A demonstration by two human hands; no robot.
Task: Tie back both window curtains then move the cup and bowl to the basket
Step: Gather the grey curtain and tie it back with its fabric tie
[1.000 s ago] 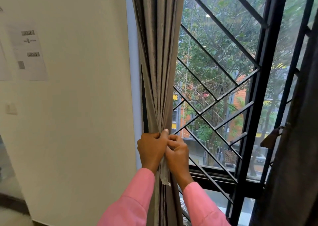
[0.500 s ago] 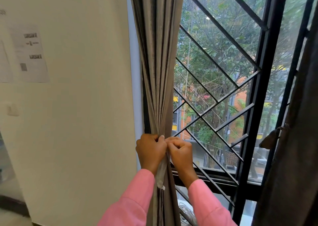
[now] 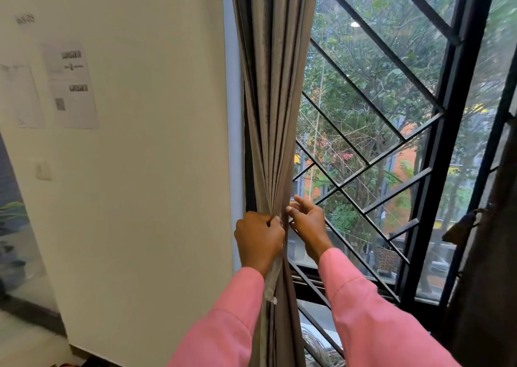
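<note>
The grey left curtain (image 3: 275,92) hangs gathered into a narrow bunch beside the window. My left hand (image 3: 258,236) is clenched around the bunch at its narrowest point, and a pale tie strip (image 3: 272,280) hangs down from under that fist. My right hand (image 3: 306,224) sits just right of the bunch with its fingers spread, fingertips near the fabric and holding nothing. The dark right curtain (image 3: 492,255) hangs at the right edge with a tie (image 3: 458,227) around it. Cup and bowl are out of view.
Black window bars (image 3: 419,187) form a diagonal grille behind my hands. A cream wall (image 3: 145,171) with taped paper sheets (image 3: 71,85) stands to the left. Part of a woven basket (image 3: 316,347) shows low between my pink sleeves.
My right hand has let go of the curtain bunch and opened, moving slightly right and up. The left hand keeps its grip on the gathered fabric.
</note>
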